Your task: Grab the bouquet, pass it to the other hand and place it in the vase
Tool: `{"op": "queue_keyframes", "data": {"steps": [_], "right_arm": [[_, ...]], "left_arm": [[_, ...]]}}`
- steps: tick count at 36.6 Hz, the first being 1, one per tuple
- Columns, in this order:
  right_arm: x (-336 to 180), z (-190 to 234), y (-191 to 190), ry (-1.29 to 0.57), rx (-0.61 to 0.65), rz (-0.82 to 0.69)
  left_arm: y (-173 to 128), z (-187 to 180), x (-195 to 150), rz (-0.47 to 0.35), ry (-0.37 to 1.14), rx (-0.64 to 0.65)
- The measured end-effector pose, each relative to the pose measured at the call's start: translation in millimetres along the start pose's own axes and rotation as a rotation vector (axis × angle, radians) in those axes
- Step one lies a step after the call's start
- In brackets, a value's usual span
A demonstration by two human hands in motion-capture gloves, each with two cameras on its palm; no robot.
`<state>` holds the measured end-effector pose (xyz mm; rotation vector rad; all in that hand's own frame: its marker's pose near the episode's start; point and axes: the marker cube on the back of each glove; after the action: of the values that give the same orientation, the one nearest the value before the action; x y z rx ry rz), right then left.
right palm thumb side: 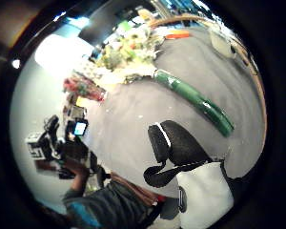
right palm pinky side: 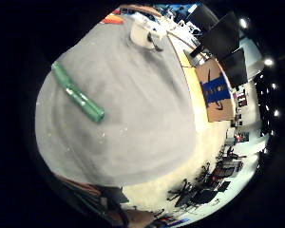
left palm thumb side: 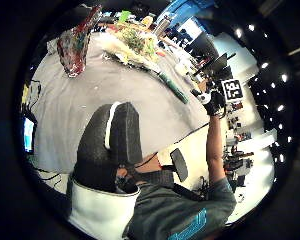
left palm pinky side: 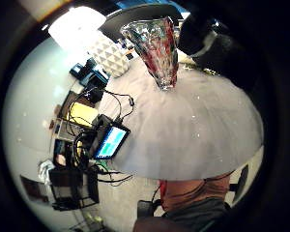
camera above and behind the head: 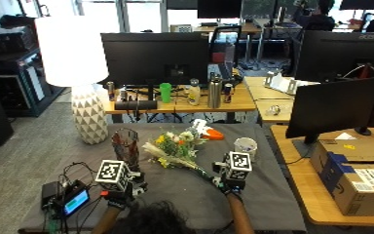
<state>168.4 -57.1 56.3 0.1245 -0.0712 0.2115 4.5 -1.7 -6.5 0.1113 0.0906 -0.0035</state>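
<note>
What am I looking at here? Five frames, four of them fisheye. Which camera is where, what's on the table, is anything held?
No robot: a person at a table, both hands in black gloves. The outside view looks down from behind their head; the four round pictures come from cameras on the palms, two per hand. On the grey table lie a bouquet with green-wrapped stems, an upright glass vase, a white cup and a small lit screen. The left hand is near the vase; the right hand is at the bouquet's stem end. The palm views show the stems lying free on the table, so nothing is held.
</note>
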Motion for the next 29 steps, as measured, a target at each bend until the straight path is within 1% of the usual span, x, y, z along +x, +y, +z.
{"op": "queue_keyframes", "data": {"steps": [3, 5, 9, 12, 14, 16, 19, 24, 27, 29], "right_arm": [[14, 23, -13, -0.039, -0.018, 0.026], [21, 36, -18, -0.054, -0.052, 0.039], [18, 33, 0, -0.08, -0.164, 0.058], [24, 52, -9, -0.08, -0.193, 0.077], [19, 45, 0, -0.077, -0.212, 0.1], [11, 31, 17, -0.079, -0.272, 0.132], [5, 37, 23, -0.12, -0.361, 0.15], [-6, 44, 20, -0.228, -0.372, 0.111], [-10, 42, 20, -0.183, -0.369, 0.117], [-9, 45, 15, -0.116, -0.332, 0.124]], "left_arm": [[-2, 2, 3, -0.001, 0.006, 0.002], [-5, 4, 5, 0.002, 0.014, 0.008], [-7, 8, 9, 0.0, 0.01, -0.01], [-9, 13, 11, 0.007, 0.011, -0.022], [-11, 16, 12, 0.018, 0.015, -0.02], [-13, 19, 13, 0.024, 0.012, -0.024], [-18, 25, 15, 0.029, 0.017, -0.026], [-18, 24, 20, 0.032, 0.009, -0.036], [-16, 22, 24, 0.031, 0.012, -0.043], [-16, 21, 26, 0.034, 0.02, -0.042]]}}
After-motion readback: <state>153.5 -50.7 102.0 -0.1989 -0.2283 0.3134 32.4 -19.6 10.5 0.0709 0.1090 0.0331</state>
